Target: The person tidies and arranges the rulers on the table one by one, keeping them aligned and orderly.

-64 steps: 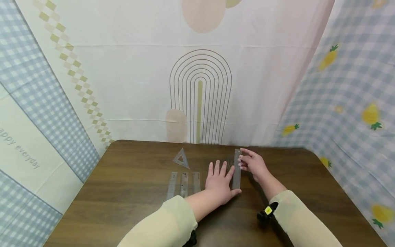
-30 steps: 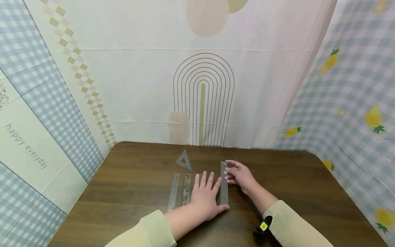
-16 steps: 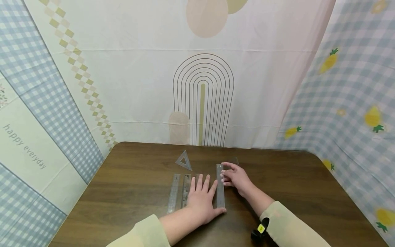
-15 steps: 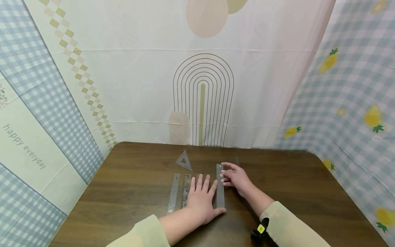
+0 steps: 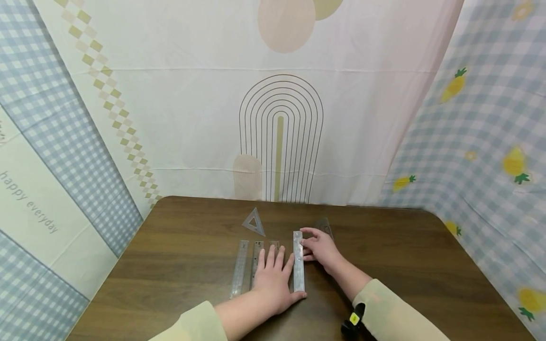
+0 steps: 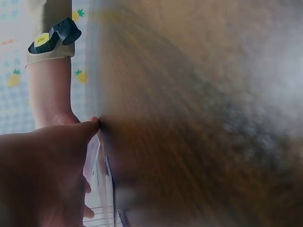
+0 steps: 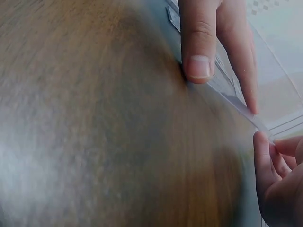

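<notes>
A clear plastic ruler (image 5: 298, 260) stands lengthwise between my hands in the head view. My left hand (image 5: 273, 284) spreads its fingers just left of it, thumb at the near end and index finger beside the left edge. At the far right part of the ruler, my right hand (image 5: 322, 248) pinches the edge with bent fingers. The right wrist view shows this right hand (image 7: 281, 184) at the strip's edge, with the left thumb (image 7: 199, 61) farther up. Two more rulers, a clear one (image 5: 240, 265) and a marked one (image 5: 258, 251), lie left, partly covered by my left arm.
A third ruler (image 5: 274, 244) is mostly hidden under the left hand. A clear triangle set square (image 5: 249, 221) lies farther back, and another clear piece (image 5: 327, 226) with a round cutout sits behind the right hand. The brown table (image 5: 384, 265) meets a patterned cloth (image 5: 192, 118).
Both hands have slid the ruler leftward and nearer, toward the row of rulers. The clear piece behind the right hand now shows more.
</notes>
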Motion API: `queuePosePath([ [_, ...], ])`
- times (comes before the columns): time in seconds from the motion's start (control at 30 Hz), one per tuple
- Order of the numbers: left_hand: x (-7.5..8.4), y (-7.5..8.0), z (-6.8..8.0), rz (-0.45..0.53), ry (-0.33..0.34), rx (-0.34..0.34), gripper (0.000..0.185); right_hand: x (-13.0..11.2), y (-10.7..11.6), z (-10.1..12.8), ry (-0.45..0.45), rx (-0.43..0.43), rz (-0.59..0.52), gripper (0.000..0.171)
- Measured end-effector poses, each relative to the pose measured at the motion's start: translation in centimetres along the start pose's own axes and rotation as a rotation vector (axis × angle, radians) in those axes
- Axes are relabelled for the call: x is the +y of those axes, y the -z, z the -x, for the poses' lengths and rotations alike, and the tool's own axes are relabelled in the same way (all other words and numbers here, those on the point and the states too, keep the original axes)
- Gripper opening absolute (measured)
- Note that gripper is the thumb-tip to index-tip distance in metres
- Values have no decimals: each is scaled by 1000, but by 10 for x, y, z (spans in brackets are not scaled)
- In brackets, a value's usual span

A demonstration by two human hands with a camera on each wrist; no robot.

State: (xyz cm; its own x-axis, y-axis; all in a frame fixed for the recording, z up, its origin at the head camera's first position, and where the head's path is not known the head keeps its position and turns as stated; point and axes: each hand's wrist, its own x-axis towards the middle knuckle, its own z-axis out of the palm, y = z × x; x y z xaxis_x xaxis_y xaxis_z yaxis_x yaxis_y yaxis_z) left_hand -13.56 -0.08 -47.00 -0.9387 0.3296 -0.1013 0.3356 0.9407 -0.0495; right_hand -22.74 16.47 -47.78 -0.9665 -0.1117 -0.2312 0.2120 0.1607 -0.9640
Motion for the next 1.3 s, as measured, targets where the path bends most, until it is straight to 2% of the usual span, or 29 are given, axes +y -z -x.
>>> queuePosePath([
  [0.33, -3, 3, 3, 7, -1, -34, 99, -2, -12, 0, -16, 21, 105, 37],
  [0.63, -5, 3, 7, 38, -9, -32, 99, -1, -14, 0, -13, -6, 174, 37],
  [1.07, -9, 4, 10, 55, -6, -57, 99, -7, -15, -3, 14, -54, 466, 32],
  [1.3, -11, 5, 11, 71, -11, -64, 99, -8, -16, -5, 7, -54, 546, 34],
])
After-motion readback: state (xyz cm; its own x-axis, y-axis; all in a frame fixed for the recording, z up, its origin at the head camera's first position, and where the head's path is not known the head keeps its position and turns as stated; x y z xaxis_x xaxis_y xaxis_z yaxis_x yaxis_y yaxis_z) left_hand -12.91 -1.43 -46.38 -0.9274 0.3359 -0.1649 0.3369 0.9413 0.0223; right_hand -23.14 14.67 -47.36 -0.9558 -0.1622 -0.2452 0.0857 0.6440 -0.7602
